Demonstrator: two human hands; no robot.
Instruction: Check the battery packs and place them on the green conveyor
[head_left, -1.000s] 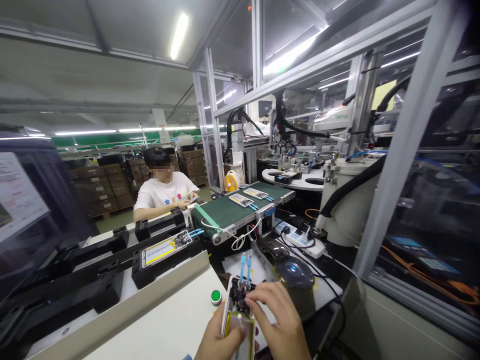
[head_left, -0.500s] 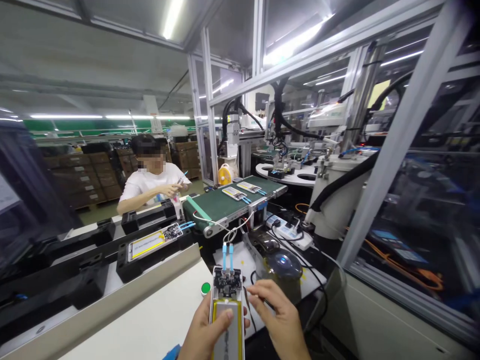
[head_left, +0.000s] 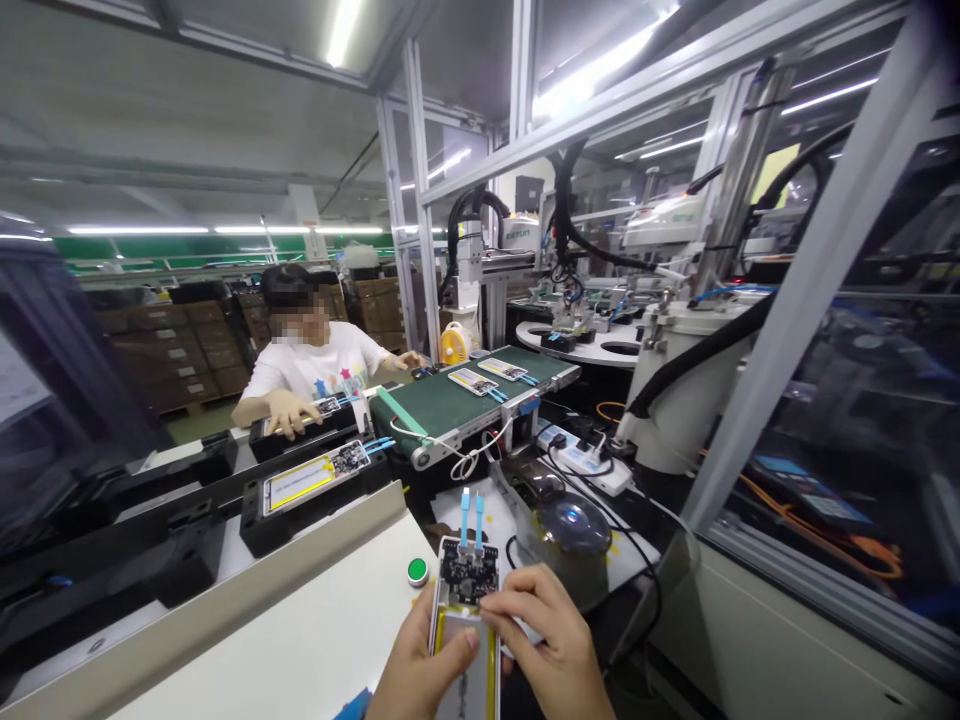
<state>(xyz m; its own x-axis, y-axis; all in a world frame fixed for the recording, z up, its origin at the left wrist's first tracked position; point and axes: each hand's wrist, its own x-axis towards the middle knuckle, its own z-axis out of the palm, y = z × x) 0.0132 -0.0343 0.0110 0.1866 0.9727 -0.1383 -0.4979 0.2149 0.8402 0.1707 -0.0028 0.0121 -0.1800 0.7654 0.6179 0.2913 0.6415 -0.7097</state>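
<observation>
A white-cased device [head_left: 466,640] with a silver battery, yellow edging and a black circuit board is upright at the bottom centre. My left hand [head_left: 431,650] is closed round its left side, thumb across the battery. Two light-blue connector tabs [head_left: 472,520] stick up from its top end. At the right edge of the board, my right hand [head_left: 551,635] has thumb and index finger pinched together; anything between them is too small to make out.
A green conveyor belt [head_left: 450,405] bears two similar devices. Another lies in a black fixture [head_left: 259,515] at left. A co-worker [head_left: 311,350] touches a device beyond it. A green button [head_left: 417,572], power strip [head_left: 585,460] and metal-framed machine stand nearby.
My right hand's fingertips have moved from beside the device onto its board edge. The co-worker has lowered one hand to a device in a fixture and stretched the other towards the conveyor.
</observation>
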